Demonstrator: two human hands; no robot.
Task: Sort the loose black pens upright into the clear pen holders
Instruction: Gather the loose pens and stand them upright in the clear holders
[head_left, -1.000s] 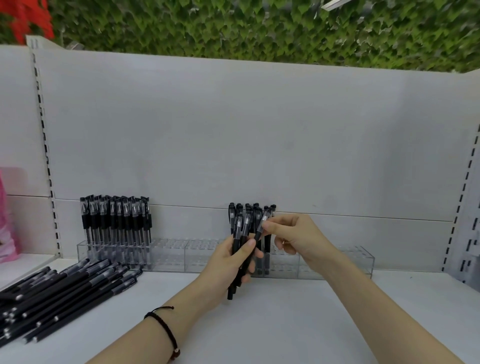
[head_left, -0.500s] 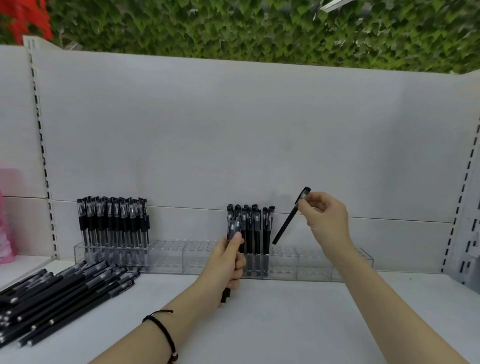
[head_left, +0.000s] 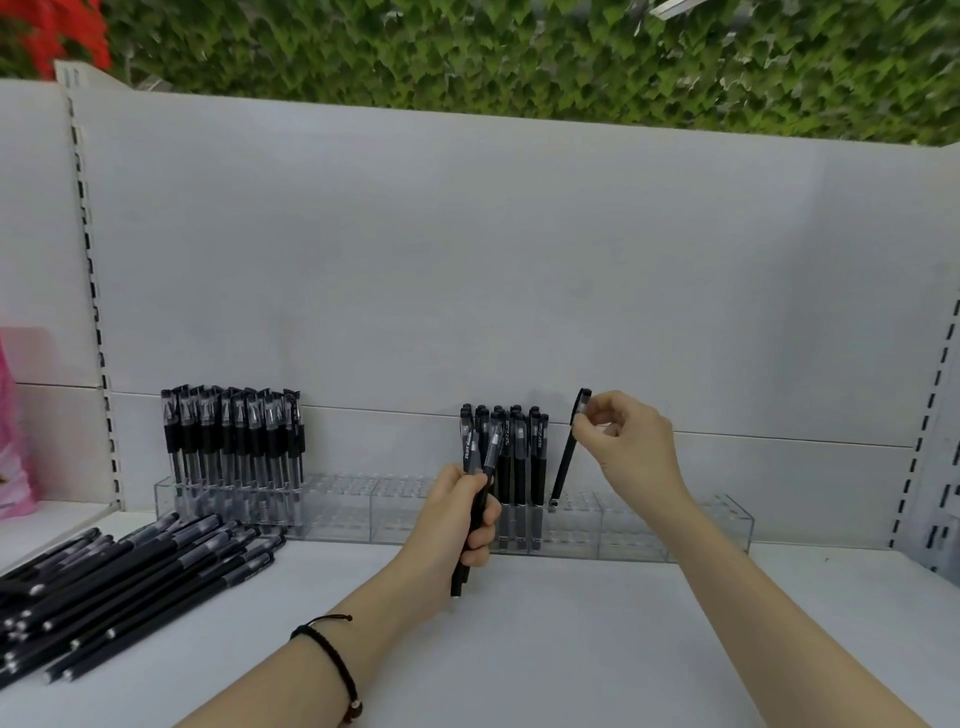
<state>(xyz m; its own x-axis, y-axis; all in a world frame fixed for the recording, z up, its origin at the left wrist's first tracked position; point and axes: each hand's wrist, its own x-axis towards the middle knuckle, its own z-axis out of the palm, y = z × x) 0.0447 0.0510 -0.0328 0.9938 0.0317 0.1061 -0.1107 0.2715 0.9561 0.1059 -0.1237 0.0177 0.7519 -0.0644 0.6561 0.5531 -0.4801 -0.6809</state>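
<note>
Well left of the fingers, loose black pens (head_left: 130, 582) lie heaped on the surface (head_left: 571, 649). The left hand (head_left: 452, 514) curls its fingers (head_left: 483, 519) round a bunch of pens (head_left: 492, 446). Just right, the right hand (head_left: 631, 447) pinches a single pen (head_left: 567, 457) by its cap, tilted, tip at the top of the clear pen holders (head_left: 649, 525).

Two hands (head_left: 457, 514) (head_left: 631, 452); perhaps four holders (head_left: 405, 506) (pens (head_left: 130, 587): dozens).
</note>
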